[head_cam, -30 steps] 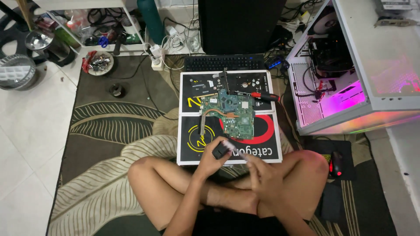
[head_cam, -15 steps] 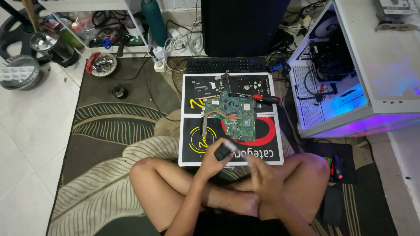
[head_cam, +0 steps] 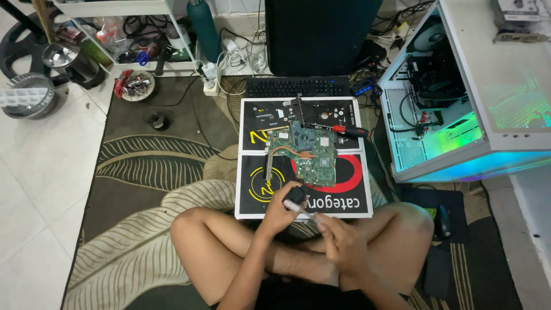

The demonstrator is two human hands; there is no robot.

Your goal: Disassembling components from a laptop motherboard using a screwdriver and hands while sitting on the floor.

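I sit cross-legged on a rug. My left hand (head_cam: 279,213) grips a small black square part (head_cam: 296,196) at the near edge of a black board with red and yellow graphics (head_cam: 261,195). My right hand (head_cam: 338,240) is just to its right above my leg, fingers closed on a thin white syringe-like tube (head_cam: 299,209) that reaches to the black part. A green laptop motherboard (head_cam: 308,153) with a copper heat pipe (head_cam: 287,150) lies on the board beyond my hands. A red-handled screwdriver (head_cam: 351,131) rests to its right.
A black keyboard (head_cam: 297,86) and a dark monitor (head_cam: 318,34) stand behind the board. An open white computer case (head_cam: 459,115) glows green and blue at right. A mouse (head_cam: 443,220) lies on a pad by my right knee. A shelf, cables and a dish of parts (head_cam: 136,84) sit at left.
My hands stay together at the board's near edge with the black part. The glow of the computer case has shifted from pink to green and blue.
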